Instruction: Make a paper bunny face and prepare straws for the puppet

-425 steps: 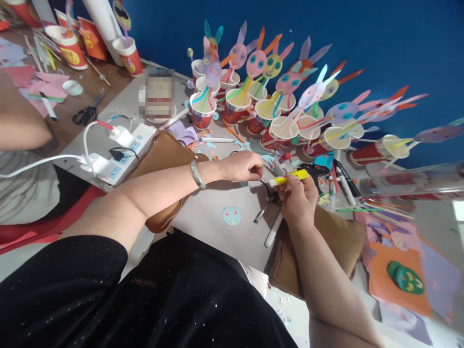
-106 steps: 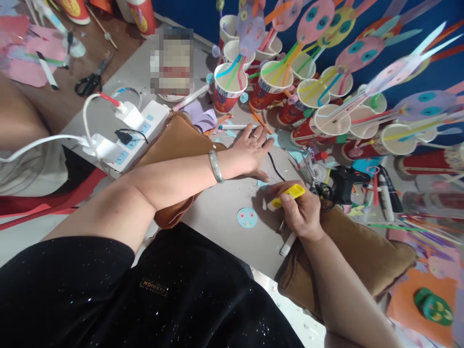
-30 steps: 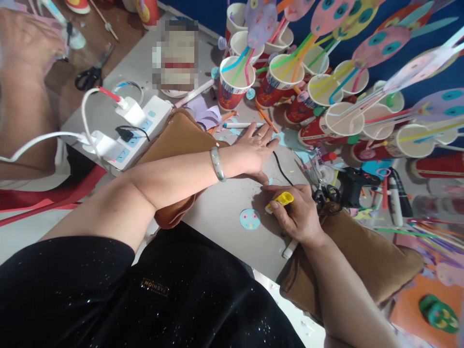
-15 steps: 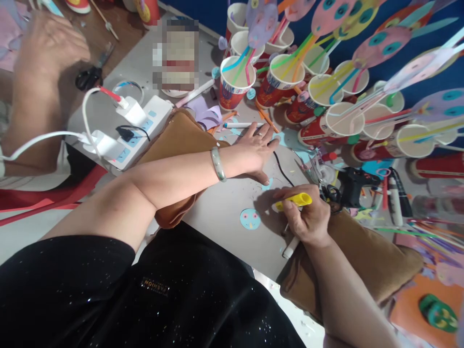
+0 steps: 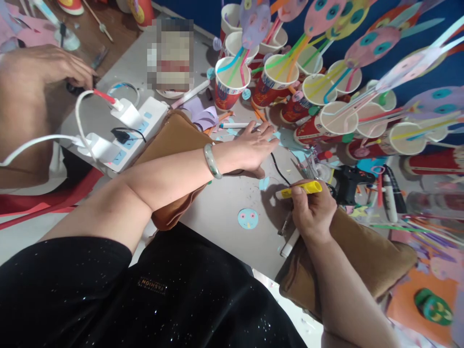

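Note:
My right hand (image 5: 314, 208) is closed round a yellow glue stick (image 5: 304, 189) with a white end, held above the grey table. My left hand (image 5: 257, 145) is open, fingers spread, over the table near a white pen (image 5: 234, 125) and light blue paper scraps (image 5: 290, 140). Between my hands and closer to me lies a round light blue paper face (image 5: 248, 219) with pink eyes and a small yellow nose. A small blue paper piece (image 5: 264, 183) rests just below my left hand. Beside my right wrist is a white marker (image 5: 290, 243).
Red paper cups (image 5: 232, 83) with straws and paper faces crowd the back. Brown cushions (image 5: 366, 251) lie under both forearms. At left stand a power strip (image 5: 143, 128) with plugs and another person's hand (image 5: 68, 67). Scissors (image 5: 308, 166) and a black glue gun (image 5: 351, 185) lie right.
My right hand has turned, and the glue stick now lies more sideways with its yellow end further right. The other person's hand has lowered towards the plugs. My left hand stays nearly in place.

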`<state>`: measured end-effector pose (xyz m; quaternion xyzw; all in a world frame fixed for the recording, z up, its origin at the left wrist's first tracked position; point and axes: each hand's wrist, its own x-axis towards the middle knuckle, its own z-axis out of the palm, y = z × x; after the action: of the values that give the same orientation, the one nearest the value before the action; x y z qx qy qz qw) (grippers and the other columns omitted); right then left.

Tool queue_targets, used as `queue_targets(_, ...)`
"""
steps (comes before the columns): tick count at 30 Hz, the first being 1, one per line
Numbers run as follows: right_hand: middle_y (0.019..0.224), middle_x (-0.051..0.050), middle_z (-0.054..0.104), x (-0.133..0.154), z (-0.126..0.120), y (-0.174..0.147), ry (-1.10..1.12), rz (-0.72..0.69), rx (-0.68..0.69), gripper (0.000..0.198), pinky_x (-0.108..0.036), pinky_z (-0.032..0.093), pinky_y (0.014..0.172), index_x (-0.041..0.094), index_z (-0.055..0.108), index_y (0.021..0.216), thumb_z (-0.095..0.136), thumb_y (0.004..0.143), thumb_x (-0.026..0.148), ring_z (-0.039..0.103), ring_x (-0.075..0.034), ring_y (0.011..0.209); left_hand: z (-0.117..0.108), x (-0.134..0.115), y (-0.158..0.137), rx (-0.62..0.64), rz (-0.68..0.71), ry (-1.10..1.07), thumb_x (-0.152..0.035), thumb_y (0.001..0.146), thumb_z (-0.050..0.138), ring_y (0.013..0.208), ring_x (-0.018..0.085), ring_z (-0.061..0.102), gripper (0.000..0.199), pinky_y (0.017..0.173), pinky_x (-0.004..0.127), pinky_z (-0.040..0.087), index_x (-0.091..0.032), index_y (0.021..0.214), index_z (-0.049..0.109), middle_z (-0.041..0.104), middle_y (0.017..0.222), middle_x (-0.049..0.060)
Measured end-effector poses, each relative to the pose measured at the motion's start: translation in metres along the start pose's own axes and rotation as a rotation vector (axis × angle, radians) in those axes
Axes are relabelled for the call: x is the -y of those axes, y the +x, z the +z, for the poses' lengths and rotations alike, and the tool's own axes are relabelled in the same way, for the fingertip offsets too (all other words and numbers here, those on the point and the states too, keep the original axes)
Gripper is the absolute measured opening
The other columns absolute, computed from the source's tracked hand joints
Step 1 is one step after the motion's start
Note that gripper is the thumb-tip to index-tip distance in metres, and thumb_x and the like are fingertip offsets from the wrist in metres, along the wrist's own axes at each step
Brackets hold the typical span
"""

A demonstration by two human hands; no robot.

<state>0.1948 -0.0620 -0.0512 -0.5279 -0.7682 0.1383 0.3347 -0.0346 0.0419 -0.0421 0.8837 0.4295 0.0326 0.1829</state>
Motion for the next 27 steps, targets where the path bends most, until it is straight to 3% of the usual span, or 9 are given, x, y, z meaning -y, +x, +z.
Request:
queue_targets(5, 0.093, -0.007, 0.078, 0.005, -0.005, 0.004, 0.049, -0.21, 0.16, 0.022, -0.052, 0.048, 0.089, 0.027, 0.063, 0.095, 0.05, 0.105, 0.041, 0.072, -0.029, 0.085, -0.006, -0.004, -0.002, -0.137, 0.124, -0.081, -0.025, 0.08, 0.07, 0.129, 0.036, 0.057, 0.043, 0.117, 0.056, 0.028, -0.018, 0.122, 0.071, 0.071, 0.129, 0.015)
queue_targets(8, 0.104, -0.008, 0.08, 0.006, -0.007, 0.008, -0.015, -0.366, 0.22, 0.02, -0.053, 0.043, 0.091, 0.026, 0.067, 0.112, 0.054, 0.103, 0.036, 0.074, -0.03, 0.094, -0.014, -0.009, -0.005, -0.042, 0.172, -0.117, -0.012, 0.076, 0.063, 0.102, 0.028, 0.066, 0.024, 0.109, 0.052, 0.032, -0.019, 0.093, 0.079, 0.077, 0.093, 0.009)
queue_targets(11, 0.107, -0.008, 0.08, 0.004, -0.008, 0.01, -0.092, -0.452, 0.25, 0.027, -0.05, 0.042, 0.093, 0.025, 0.066, 0.124, 0.054, 0.102, 0.036, 0.075, -0.03, 0.099, -0.023, -0.016, -0.009, 0.07, 0.263, -0.118, -0.006, 0.074, 0.059, 0.088, 0.023, 0.065, 0.025, 0.104, 0.049, 0.033, -0.02, 0.077, 0.079, 0.074, 0.076, 0.006)
queue_targets(18, 0.111, -0.007, 0.082, 0.004, -0.007, 0.01, -0.161, -0.578, 0.323, 0.024, -0.046, 0.042, 0.095, 0.022, 0.063, 0.122, 0.059, 0.1, 0.032, 0.077, -0.026, 0.104, -0.028, -0.022, -0.014, 0.193, 0.386, -0.05, -0.001, 0.075, 0.06, 0.079, 0.016, 0.062, 0.03, 0.104, 0.042, 0.034, -0.022, 0.078, 0.08, 0.078, 0.084, 0.002)
queue_targets(27, 0.108, -0.005, 0.083, 0.001, -0.01, 0.008, -0.166, -0.582, 0.302, 0.018, -0.047, 0.043, 0.097, 0.024, 0.067, 0.112, 0.064, 0.095, 0.029, 0.078, -0.027, 0.1, -0.037, -0.019, -0.018, 0.268, 0.409, 0.002, -0.005, 0.08, 0.06, 0.084, 0.016, 0.062, 0.028, 0.109, 0.044, 0.032, -0.023, 0.085, 0.081, 0.078, 0.093, 0.003)
